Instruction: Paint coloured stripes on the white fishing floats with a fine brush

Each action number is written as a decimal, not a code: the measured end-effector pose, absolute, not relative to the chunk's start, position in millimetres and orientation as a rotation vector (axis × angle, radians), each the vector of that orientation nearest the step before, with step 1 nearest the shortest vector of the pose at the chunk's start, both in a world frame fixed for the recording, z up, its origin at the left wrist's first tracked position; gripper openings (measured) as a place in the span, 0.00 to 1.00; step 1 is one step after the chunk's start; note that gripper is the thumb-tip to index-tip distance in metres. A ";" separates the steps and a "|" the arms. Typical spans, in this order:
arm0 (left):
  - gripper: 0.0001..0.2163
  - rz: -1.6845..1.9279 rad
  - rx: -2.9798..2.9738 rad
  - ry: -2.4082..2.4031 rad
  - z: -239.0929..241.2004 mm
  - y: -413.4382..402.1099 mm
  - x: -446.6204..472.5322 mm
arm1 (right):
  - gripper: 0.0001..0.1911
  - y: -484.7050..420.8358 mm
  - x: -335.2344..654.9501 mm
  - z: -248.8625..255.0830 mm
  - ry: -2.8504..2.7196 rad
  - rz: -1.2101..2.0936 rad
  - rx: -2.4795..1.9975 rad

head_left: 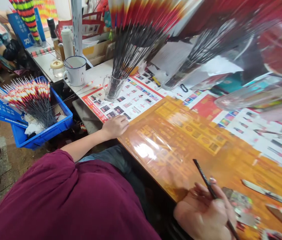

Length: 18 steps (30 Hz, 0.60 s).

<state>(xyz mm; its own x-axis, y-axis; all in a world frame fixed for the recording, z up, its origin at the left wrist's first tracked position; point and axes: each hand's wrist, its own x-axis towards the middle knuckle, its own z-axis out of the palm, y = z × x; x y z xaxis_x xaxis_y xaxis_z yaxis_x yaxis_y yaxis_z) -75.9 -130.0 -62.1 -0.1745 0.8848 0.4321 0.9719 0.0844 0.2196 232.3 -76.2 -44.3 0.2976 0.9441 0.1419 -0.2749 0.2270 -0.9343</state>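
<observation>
My left hand [115, 126] rests on the near edge of the table [170, 146], fingers curled in a loose fist with nothing visible in them. My right hand [205, 213] lies at the lower right, its fingers closed round a thin dark paintbrush [207, 181] whose handle points up and to the left. Just right of that hand lies a paint-smeared piece [240, 205] on the orange printed sheet. A glass mug [112, 87] beyond my left hand holds a fan of thin black-stemmed floats with red, yellow and white tips [136, 30].
A second, blurred bundle of floats [213, 40] leans at the upper right. A white enamel mug [76, 70], a lidded jar [56, 67] and a white flask [67, 41] stand at the back left. A blue crate [46, 133] on the floor holds more floats.
</observation>
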 end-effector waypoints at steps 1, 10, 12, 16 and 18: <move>0.10 -0.751 -1.912 -2.150 -61.3 -131.5 -78.4 | 0.17 -76.7 232.6 -44.4 -0.871 1.022 -0.966; 0.06 -0.989 -1.491 -2.160 -24.2 -181.4 -187.6 | 0.13 -78.6 231.3 -48.2 -0.895 0.980 -1.006; 0.05 -0.854 -1.229 -2.293 -14.3 -191.8 -228.6 | 0.14 -79.5 229.4 -47.3 -0.881 0.976 -1.001; 0.07 -0.698 -0.960 -2.449 -11.0 -200.1 -289.8 | 0.15 -80.0 228.7 -47.4 -0.866 0.978 -0.995; 0.13 -0.742 -0.949 -2.458 -16.7 -198.8 -306.2 | 0.15 -79.6 229.9 -49.0 -0.874 0.966 -0.996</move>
